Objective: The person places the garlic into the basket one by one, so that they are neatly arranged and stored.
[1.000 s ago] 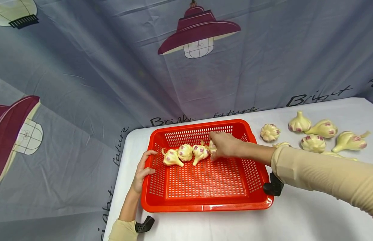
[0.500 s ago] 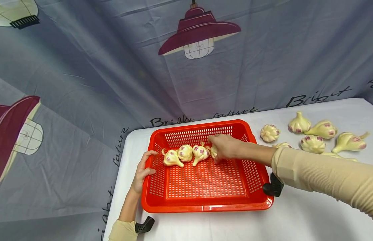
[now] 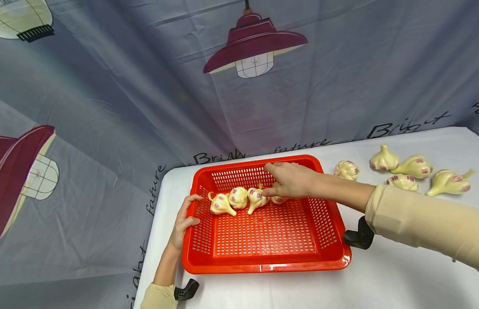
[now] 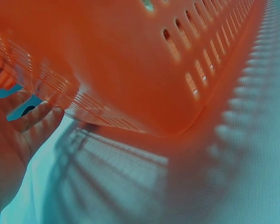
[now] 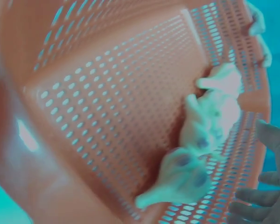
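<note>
A red plastic basket (image 3: 262,267) with slotted walls sits on the table. My left hand (image 3: 183,223) grips its left rim; in the left wrist view several fingers (image 4: 42,123) lie against the outside of the wall. Inside, garlic bulbs stand in a row along the back: one at the left (image 3: 221,203), a round one (image 3: 238,197) and another beside it (image 3: 257,200). A further garlic bulb (image 3: 279,200) shows partly beneath my right hand (image 3: 291,179). That hand hovers over the basket with fingers spread, apart from the bulbs in the right wrist view (image 5: 270,186).
More garlic bulbs lie on the white table to the right: one near the basket (image 3: 346,170), others farther off (image 3: 384,159), (image 3: 449,182). My right forearm (image 3: 340,191) crosses the basket's right rim. A grey printed curtain (image 3: 166,86) hangs behind the table.
My right hand has let go of the garlic bulb at the row's right end, risen, and spread its fingers. My left hand stays on the rim.
</note>
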Tool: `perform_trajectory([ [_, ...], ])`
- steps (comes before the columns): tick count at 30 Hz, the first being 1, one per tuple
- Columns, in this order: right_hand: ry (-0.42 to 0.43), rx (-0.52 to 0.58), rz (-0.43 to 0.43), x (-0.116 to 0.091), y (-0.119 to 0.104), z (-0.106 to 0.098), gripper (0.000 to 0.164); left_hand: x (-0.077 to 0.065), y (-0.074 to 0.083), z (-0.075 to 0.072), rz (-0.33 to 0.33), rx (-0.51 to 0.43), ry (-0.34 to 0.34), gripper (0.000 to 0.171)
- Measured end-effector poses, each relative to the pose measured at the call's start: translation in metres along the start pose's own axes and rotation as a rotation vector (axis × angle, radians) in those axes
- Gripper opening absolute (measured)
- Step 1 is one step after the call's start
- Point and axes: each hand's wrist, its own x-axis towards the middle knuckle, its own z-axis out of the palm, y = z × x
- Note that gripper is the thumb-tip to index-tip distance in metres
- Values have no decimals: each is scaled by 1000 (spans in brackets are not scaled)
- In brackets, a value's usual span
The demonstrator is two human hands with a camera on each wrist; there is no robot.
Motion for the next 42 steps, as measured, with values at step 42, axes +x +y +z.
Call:
perform_trajectory([
  [42,254,-153,300,-157,114,-45,82,0,0,1,-10,-32,3,60],
])
